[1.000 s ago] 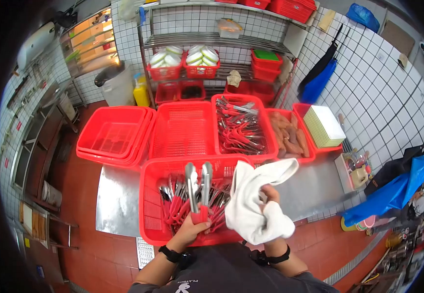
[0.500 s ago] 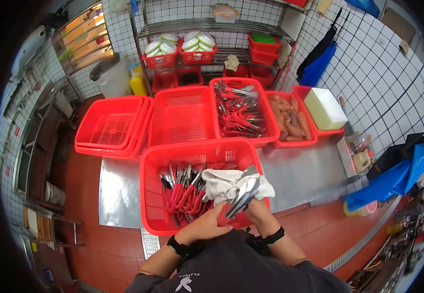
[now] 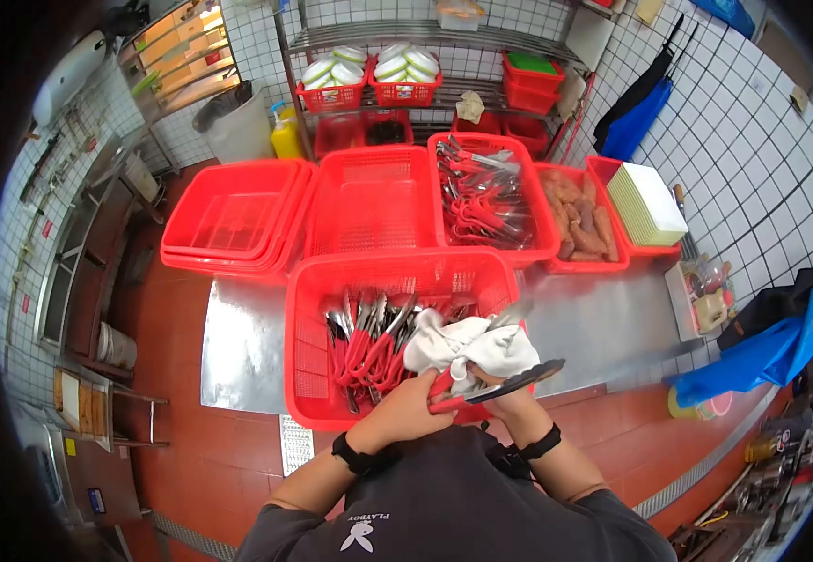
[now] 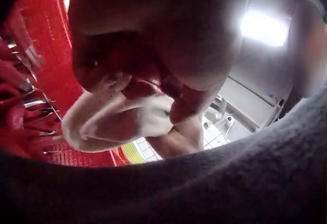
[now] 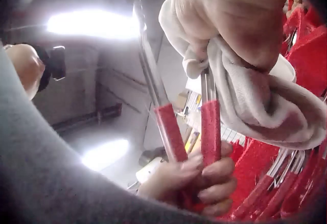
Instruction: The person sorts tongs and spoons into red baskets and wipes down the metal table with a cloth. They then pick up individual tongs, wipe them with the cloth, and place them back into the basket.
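My left hand (image 3: 408,410) grips a pair of tongs by its red handles (image 5: 211,132). The tongs' metal arms (image 5: 148,63) are spread apart in the right wrist view, and one arm points right in the head view. My right hand (image 3: 511,401) holds a bunched white cloth (image 3: 490,348) wrapped around the other arm, whose far part it partly hides. Both hands are over the near right side of a red basket (image 3: 301,379). Several red-handled tongs (image 3: 369,345) lie in that basket, left of the cloth.
Behind stand a stack of red baskets (image 3: 238,211), another red basket (image 3: 369,197), one full of tongs (image 3: 486,201) and one with brownish, elongated items (image 3: 582,220). Pale stacked trays (image 3: 648,208) are at the right. Metal tabletop (image 3: 603,318) shows beside the near basket.
The cloth and tongs, apart at first, have come together over the basket's right side. The tongs have gone from upright to tilted, and one arm now sticks out to the right.
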`<state>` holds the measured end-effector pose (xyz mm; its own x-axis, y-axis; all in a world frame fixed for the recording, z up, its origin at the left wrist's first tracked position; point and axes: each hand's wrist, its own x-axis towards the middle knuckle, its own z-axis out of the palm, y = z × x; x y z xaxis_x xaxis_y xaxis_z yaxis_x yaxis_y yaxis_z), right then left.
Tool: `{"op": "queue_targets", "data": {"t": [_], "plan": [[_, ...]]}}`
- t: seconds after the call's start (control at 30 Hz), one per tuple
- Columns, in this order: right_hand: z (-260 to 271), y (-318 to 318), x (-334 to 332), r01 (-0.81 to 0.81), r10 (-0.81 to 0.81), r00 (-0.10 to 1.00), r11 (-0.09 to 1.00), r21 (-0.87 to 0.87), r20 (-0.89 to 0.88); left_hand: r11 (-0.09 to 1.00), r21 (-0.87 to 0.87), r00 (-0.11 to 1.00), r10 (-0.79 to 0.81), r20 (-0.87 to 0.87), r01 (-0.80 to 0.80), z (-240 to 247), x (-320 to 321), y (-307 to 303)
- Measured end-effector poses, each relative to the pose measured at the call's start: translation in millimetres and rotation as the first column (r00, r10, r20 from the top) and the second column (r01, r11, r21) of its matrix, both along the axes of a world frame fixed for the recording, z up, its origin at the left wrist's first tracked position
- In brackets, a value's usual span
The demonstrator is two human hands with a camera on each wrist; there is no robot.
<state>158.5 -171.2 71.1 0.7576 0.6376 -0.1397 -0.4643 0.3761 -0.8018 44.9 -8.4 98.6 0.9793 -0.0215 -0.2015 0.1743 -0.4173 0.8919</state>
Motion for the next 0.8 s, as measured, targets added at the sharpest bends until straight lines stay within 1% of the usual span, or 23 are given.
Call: {"op": "queue_targets", "data": {"t": [0.03,0.07,0.1,0.13,0.17,0.2,0.23,0.27,0.3,0.33,0.37,0.4,0.47,0.53,0.57,0.6,0.63,0.67,0.73,0.77,0.8], "plan": [[9.9,0.2,0.2,0.011,-0.010,1.000,1.000,-0.018,0.022,1.000,0.012,1.000,-0.009,-0.006,0.009,-1.5,-0.5,-0.7],[4.3,-0.1,3.8,-0.003,0.004,0.999,1.000,-0.013,0.042,1.000,0.025,1.000,-0.016,-0.010,0.016,-1.7,0.2,0.1],[-8.7,-2.6,6.1,0.057,-0.057,0.998,0.998,-0.004,0.025,0.999,0.037,0.998,-0.035,-0.050,0.037,-0.3,0.7,1.2],[-7.6,-1.1,8.6,0.115,-0.115,0.993,0.993,0.004,0.005,0.999,0.043,0.999,-0.020,-0.038,0.021,4.2,0.4,4.7],[-2.2,-5.6,11.8,0.089,-0.097,0.994,0.986,0.138,0.051,0.996,0.060,0.996,-0.066,-0.059,0.070,9.9,-0.9,8.1],[12.4,-5.7,13.2,0.163,-0.174,0.983,0.973,0.160,0.054,0.990,0.076,0.990,-0.113,-0.081,0.119,13.8,-1.9,12.0],[17.7,-6.6,18.6,0.192,-0.202,0.972,0.977,0.089,0.117,0.986,0.084,0.985,-0.132,-0.115,0.142,13.7,-4.1,16.8],[21.2,-10.8,25.4,0.229,-0.229,0.956,0.973,0.019,0.185,0.987,0.093,0.987,-0.123,-0.101,0.132,14.1,-7.1,20.1],[9.9,-20.1,38.2,0.223,-0.223,0.954,0.975,0.026,0.199,0.987,0.084,0.987,-0.130,-0.099,0.138,14.6,-10.5,21.6],[-11.5,-30.5,55.8,0.340,-0.246,0.866,0.928,-0.153,0.435,0.986,0.076,0.986,-0.140,-0.094,0.147,15.6,-12.7,21.7],[-22.6,-35.3,67.1,0.486,-0.208,0.734,0.826,-0.286,0.646,0.987,0.076,0.987,-0.135,-0.087,0.142,18.2,-15.4,20.7],[-18.7,-35.8,67.8,0.490,-0.212,0.724,0.827,-0.274,0.656,0.986,0.083,0.988,-0.135,-0.074,0.141,16.5,-16.5,19.0],[2.1,-36.8,57.3,0.624,-0.279,0.537,0.766,-0.152,0.796,0.983,0.002,0.975,-0.179,-0.133,0.181,12.9,-19.1,17.1],[14.6,-36.6,49.1,0.723,-0.323,0.324,0.691,-0.012,0.889,0.985,0.006,0.978,-0.173,-0.116,0.174,11.7,-20.0,16.1],[8.6,-34.3,52.1,0.569,-0.315,0.552,0.819,-0.072,0.772,0.986,0.002,0.981,-0.165,-0.106,0.166,11.5,-20.4,14.7],[0.2,-31.6,54.7,0.386,-0.252,0.747,0.918,-0.092,0.615,0.987,-0.006,0.982,-0.158,-0.099,0.158,10.4,-21.5,13.0],[-4.2,-28.5,53.2,0.178,-0.146,0.833,0.984,-0.009,0.534,0.994,-0.019,0.994,-0.105,-0.011,0.104,6.3,-21.9,14.1],[-7.4,-24.3,47.3,-0.028,-0.018,0.889,0.995,0.093,0.457,0.994,-0.023,0.994,-0.109,-0.013,0.109,6.8,-18.4,14.6],[-8.8,-4.9,25.2,0.195,-0.150,0.927,0.976,-0.101,0.344,0.992,0.089,0.996,-0.091,0.007,0.090,11.8,-7.5,18.9],[-2.9,4.9,17.9,0.230,-0.221,0.942,0.973,-0.007,0.253,0.984,0.142,0.994,-0.108,-0.003,0.107,8.1,-2.0,19.8],[4.1,11.1,14.1,0.268,-0.278,0.948,0.960,0.084,0.155,0.984,0.145,0.994,-0.107,-0.002,0.106,11.1,0.4,18.3]]}}
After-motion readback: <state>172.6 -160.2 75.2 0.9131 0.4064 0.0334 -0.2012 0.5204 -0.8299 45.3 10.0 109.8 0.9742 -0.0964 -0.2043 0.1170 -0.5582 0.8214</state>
